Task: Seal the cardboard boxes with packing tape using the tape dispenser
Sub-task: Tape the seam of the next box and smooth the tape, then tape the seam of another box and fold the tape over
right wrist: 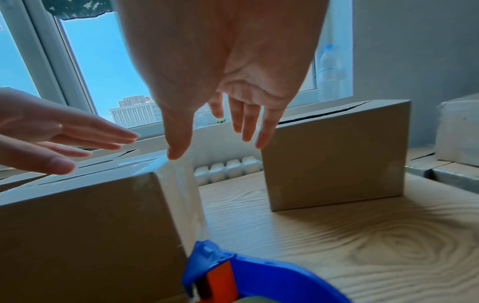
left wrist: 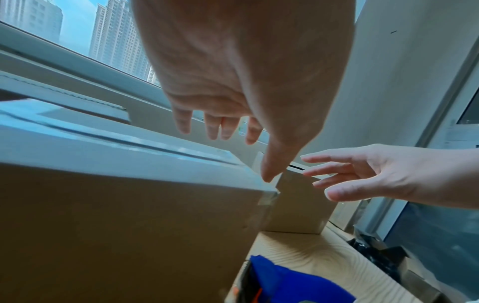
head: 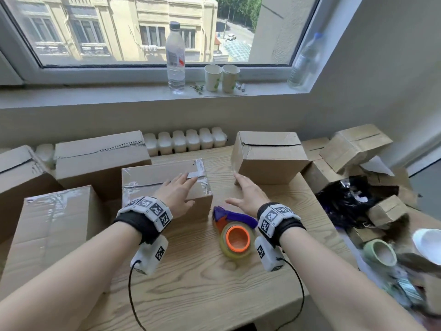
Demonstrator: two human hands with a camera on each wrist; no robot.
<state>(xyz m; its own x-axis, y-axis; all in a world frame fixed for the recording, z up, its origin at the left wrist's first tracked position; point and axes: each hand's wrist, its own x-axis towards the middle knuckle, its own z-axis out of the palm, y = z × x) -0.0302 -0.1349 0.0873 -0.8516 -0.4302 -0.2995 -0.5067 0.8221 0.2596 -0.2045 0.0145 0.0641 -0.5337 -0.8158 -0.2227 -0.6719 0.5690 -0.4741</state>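
Note:
A cardboard box point(head: 148, 177) with clear tape along its top seam stands mid-table. My left hand point(head: 181, 185) hovers flat over its right top edge, fingers straight, holding nothing; the left wrist view shows these fingers point(left wrist: 220, 127) above the box point(left wrist: 116, 215). To the right stands a box with an untaped seam point(head: 269, 158). My right hand point(head: 245, 187) is open, fingers spread, just short of that box's near left corner point(right wrist: 337, 153). The purple-and-orange tape dispenser point(head: 235, 235) lies on the wooden table point(head: 202, 283) between my wrists, untouched.
More boxes crowd the left: a taped one point(head: 50, 225) in front, two point(head: 100, 158) point(head: 16, 173) behind. On the right lie further boxes point(head: 353, 146), a black plastic bag point(head: 353, 199) and a pale green tape roll point(head: 379, 252). A bottle point(head: 175, 58) and paper cups point(head: 222, 77) stand on the windowsill.

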